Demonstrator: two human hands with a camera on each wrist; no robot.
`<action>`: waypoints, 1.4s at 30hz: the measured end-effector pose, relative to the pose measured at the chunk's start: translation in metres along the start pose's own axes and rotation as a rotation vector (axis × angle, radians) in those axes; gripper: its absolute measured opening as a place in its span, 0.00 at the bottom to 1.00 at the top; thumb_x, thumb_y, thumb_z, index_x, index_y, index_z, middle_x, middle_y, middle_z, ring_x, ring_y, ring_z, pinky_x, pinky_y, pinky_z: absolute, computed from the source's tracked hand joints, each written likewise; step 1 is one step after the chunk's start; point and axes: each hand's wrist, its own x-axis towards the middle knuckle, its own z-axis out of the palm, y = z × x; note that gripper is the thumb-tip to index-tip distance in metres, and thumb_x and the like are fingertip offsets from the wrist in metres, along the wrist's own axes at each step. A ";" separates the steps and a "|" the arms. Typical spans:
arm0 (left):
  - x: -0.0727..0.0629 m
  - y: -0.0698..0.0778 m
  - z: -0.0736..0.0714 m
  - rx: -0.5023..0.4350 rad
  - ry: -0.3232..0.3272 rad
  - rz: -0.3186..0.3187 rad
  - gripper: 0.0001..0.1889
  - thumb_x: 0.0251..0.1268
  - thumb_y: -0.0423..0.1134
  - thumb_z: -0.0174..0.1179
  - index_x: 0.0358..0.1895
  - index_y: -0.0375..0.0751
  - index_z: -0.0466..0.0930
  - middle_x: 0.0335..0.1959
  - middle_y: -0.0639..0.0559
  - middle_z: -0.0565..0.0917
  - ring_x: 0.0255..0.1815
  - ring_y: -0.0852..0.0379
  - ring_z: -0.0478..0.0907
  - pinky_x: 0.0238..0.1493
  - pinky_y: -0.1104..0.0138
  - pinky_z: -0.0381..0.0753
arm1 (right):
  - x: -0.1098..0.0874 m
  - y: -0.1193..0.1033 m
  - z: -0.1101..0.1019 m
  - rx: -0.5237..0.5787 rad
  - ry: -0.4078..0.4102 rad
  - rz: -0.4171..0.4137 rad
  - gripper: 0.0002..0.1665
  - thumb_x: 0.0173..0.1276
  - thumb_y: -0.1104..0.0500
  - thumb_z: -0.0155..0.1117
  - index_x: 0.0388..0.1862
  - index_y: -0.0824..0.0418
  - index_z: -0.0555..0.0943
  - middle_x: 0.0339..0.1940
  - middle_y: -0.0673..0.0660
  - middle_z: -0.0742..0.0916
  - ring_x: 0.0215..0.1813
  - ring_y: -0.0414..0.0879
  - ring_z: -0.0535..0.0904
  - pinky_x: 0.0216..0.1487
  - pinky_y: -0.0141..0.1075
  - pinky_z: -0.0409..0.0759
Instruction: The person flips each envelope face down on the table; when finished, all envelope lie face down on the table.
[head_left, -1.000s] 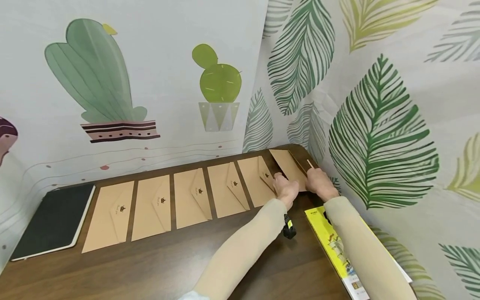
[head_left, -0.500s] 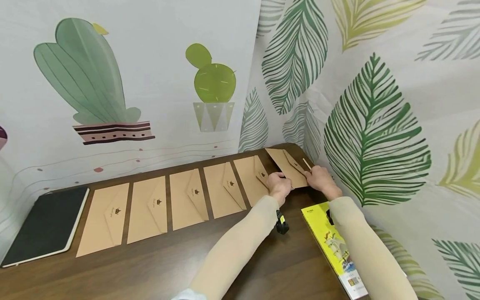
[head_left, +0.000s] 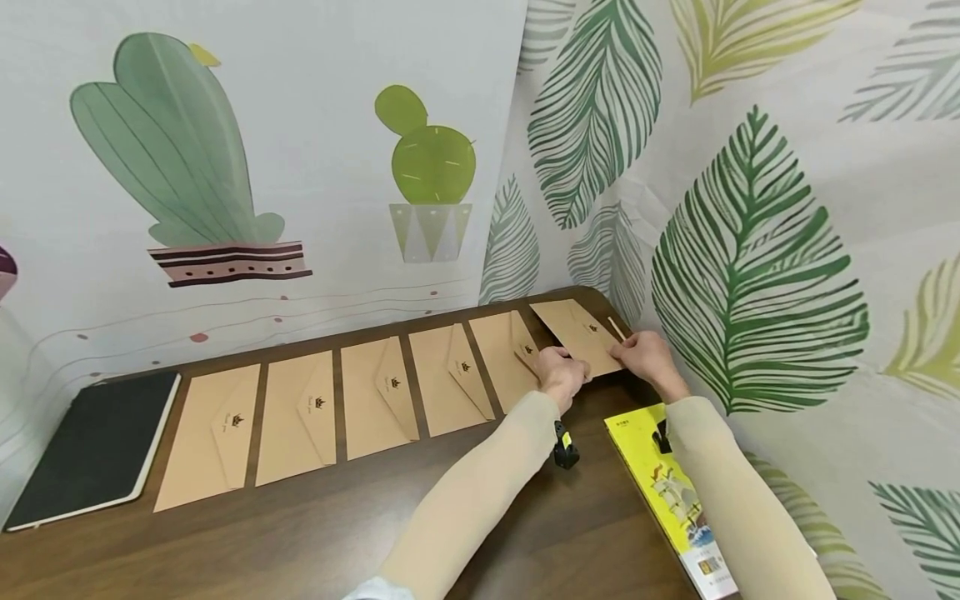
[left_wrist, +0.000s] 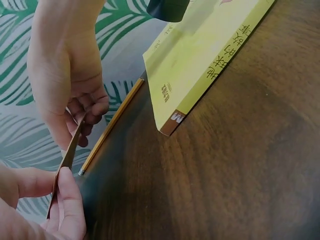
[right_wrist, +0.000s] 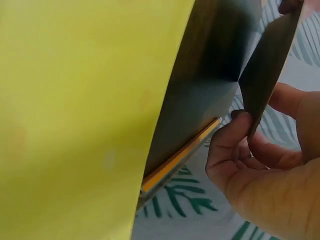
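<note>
My left hand (head_left: 561,375) and right hand (head_left: 648,360) pinch the near edge of a kraft-paper envelope (head_left: 576,327) at the table's back right corner. Its flap lies folded down, showing a dark crown print. Both wrist views show the near edge of this envelope (left_wrist: 69,155) raised off the table, between thumb and fingers of each hand. To its left lies a row of several matching envelopes (head_left: 375,396), flaps facing up. A pencil (left_wrist: 112,127) lies along the table's right edge, beyond the held envelope; in the head view my right hand partly covers it.
A yellow book (head_left: 637,454) lies at the table's right side, under my right forearm. A black notebook (head_left: 93,442) with a pale page edge lies at the far left. Patterned walls stand behind and to the right of the brown table (head_left: 337,533).
The held envelope's flap has come down from standing open on the right to lying flat, its crown print now showing. My right hand has drawn back slightly from the flap.
</note>
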 end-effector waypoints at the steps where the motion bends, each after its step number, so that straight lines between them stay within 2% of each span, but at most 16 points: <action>1: 0.001 -0.001 0.000 0.008 -0.002 -0.001 0.24 0.44 0.18 0.66 0.50 0.37 0.82 0.36 0.50 0.82 0.27 0.56 0.76 0.29 0.66 0.81 | 0.000 0.000 0.000 0.033 -0.001 0.014 0.26 0.76 0.54 0.68 0.17 0.57 0.74 0.13 0.46 0.71 0.21 0.44 0.67 0.27 0.37 0.68; 6: -0.002 -0.002 0.000 0.027 0.005 -0.008 0.24 0.41 0.19 0.67 0.47 0.37 0.81 0.36 0.50 0.82 0.29 0.57 0.76 0.33 0.66 0.80 | -0.004 -0.004 -0.002 0.155 0.015 0.097 0.16 0.78 0.54 0.67 0.33 0.65 0.82 0.26 0.52 0.80 0.28 0.48 0.73 0.31 0.38 0.72; 9: -0.007 0.001 0.000 0.017 0.013 -0.021 0.22 0.44 0.19 0.69 0.46 0.35 0.81 0.35 0.51 0.81 0.29 0.58 0.77 0.34 0.67 0.81 | -0.007 -0.009 -0.002 0.160 0.056 0.100 0.16 0.79 0.54 0.67 0.44 0.69 0.84 0.37 0.59 0.84 0.35 0.51 0.77 0.34 0.37 0.75; 11: -0.009 0.002 0.001 -0.005 0.009 -0.032 0.21 0.48 0.19 0.71 0.48 0.33 0.81 0.34 0.50 0.82 0.28 0.58 0.80 0.34 0.67 0.85 | -0.008 -0.014 -0.003 0.146 0.092 0.080 0.17 0.78 0.54 0.68 0.47 0.70 0.84 0.41 0.62 0.86 0.38 0.53 0.78 0.35 0.37 0.76; 13: -0.011 0.003 0.002 -0.027 -0.002 -0.047 0.20 0.52 0.20 0.74 0.49 0.32 0.82 0.33 0.49 0.84 0.27 0.57 0.84 0.35 0.67 0.87 | -0.010 -0.019 -0.004 0.120 0.133 0.047 0.17 0.76 0.54 0.70 0.45 0.70 0.85 0.41 0.64 0.87 0.39 0.55 0.79 0.35 0.37 0.75; 16: -0.014 0.005 0.002 -0.013 -0.034 -0.057 0.17 0.53 0.21 0.75 0.47 0.30 0.84 0.30 0.49 0.86 0.26 0.57 0.82 0.33 0.68 0.86 | -0.011 -0.024 -0.006 0.069 0.180 -0.012 0.15 0.71 0.54 0.71 0.38 0.67 0.87 0.35 0.61 0.88 0.38 0.56 0.80 0.34 0.37 0.75; 18: -0.014 0.006 0.000 0.027 -0.059 -0.054 0.14 0.52 0.21 0.75 0.42 0.31 0.85 0.28 0.49 0.86 0.25 0.57 0.80 0.31 0.67 0.84 | -0.009 -0.025 -0.007 0.042 0.209 -0.050 0.13 0.67 0.53 0.72 0.32 0.63 0.87 0.29 0.57 0.89 0.37 0.55 0.80 0.34 0.38 0.76; 20: -0.006 -0.002 0.005 0.102 -0.068 -0.026 0.12 0.51 0.24 0.77 0.37 0.34 0.85 0.26 0.49 0.85 0.23 0.55 0.80 0.28 0.66 0.84 | -0.004 -0.023 -0.007 0.010 0.235 -0.107 0.11 0.64 0.54 0.71 0.28 0.60 0.87 0.25 0.55 0.88 0.35 0.56 0.81 0.34 0.40 0.77; 22: -0.001 -0.006 0.006 0.157 -0.081 -0.009 0.12 0.53 0.28 0.79 0.35 0.37 0.84 0.28 0.48 0.87 0.22 0.54 0.85 0.29 0.65 0.87 | 0.003 -0.018 -0.005 -0.027 0.261 -0.155 0.10 0.61 0.54 0.72 0.24 0.57 0.86 0.23 0.53 0.88 0.34 0.56 0.81 0.35 0.42 0.77; 25: 0.000 -0.005 0.006 0.152 -0.117 0.008 0.09 0.59 0.32 0.79 0.38 0.38 0.88 0.35 0.46 0.90 0.29 0.51 0.93 0.34 0.65 0.92 | 0.015 -0.007 0.001 -0.086 0.273 -0.224 0.11 0.62 0.56 0.72 0.22 0.56 0.84 0.23 0.54 0.87 0.31 0.56 0.81 0.32 0.44 0.76; 28: -0.014 0.010 0.000 0.009 -0.211 0.015 0.08 0.69 0.30 0.71 0.49 0.35 0.90 0.44 0.44 0.92 0.41 0.49 0.95 0.46 0.62 0.94 | 0.025 0.005 0.008 -0.116 0.239 -0.248 0.13 0.67 0.56 0.71 0.22 0.56 0.83 0.21 0.55 0.84 0.27 0.53 0.77 0.26 0.42 0.72; 31: -0.016 0.014 0.003 -0.085 -0.257 0.054 0.13 0.78 0.32 0.64 0.60 0.35 0.89 0.50 0.43 0.93 0.48 0.48 0.94 0.52 0.58 0.94 | 0.029 0.009 0.012 -0.128 0.195 -0.245 0.18 0.74 0.50 0.70 0.23 0.55 0.84 0.19 0.54 0.82 0.24 0.50 0.75 0.22 0.40 0.69; 36: -0.016 0.021 0.007 -0.114 -0.230 0.059 0.16 0.84 0.39 0.59 0.63 0.37 0.88 0.49 0.42 0.93 0.49 0.46 0.93 0.54 0.56 0.94 | 0.020 -0.002 0.007 -0.073 0.071 -0.184 0.35 0.83 0.32 0.56 0.27 0.55 0.90 0.20 0.55 0.85 0.26 0.53 0.78 0.25 0.42 0.72; 39: -0.016 0.023 0.007 -0.147 -0.211 0.040 0.17 0.83 0.40 0.61 0.62 0.33 0.88 0.49 0.39 0.92 0.48 0.42 0.94 0.51 0.55 0.94 | -0.002 -0.024 -0.001 -0.041 -0.019 -0.149 0.37 0.87 0.36 0.50 0.26 0.58 0.88 0.20 0.56 0.85 0.27 0.54 0.80 0.29 0.41 0.75; 41: -0.018 0.023 0.005 -0.151 -0.199 0.028 0.15 0.81 0.37 0.62 0.59 0.31 0.88 0.49 0.38 0.92 0.48 0.41 0.95 0.49 0.56 0.95 | -0.012 -0.033 -0.002 -0.044 -0.055 -0.154 0.34 0.89 0.43 0.51 0.22 0.58 0.85 0.16 0.52 0.82 0.23 0.50 0.77 0.27 0.39 0.72; 42: -0.019 0.022 0.005 -0.149 -0.193 0.024 0.14 0.81 0.35 0.62 0.59 0.30 0.88 0.48 0.38 0.92 0.47 0.40 0.95 0.49 0.56 0.95 | -0.020 -0.039 -0.003 -0.049 -0.074 -0.150 0.31 0.89 0.48 0.53 0.25 0.60 0.87 0.15 0.52 0.82 0.22 0.49 0.77 0.28 0.38 0.73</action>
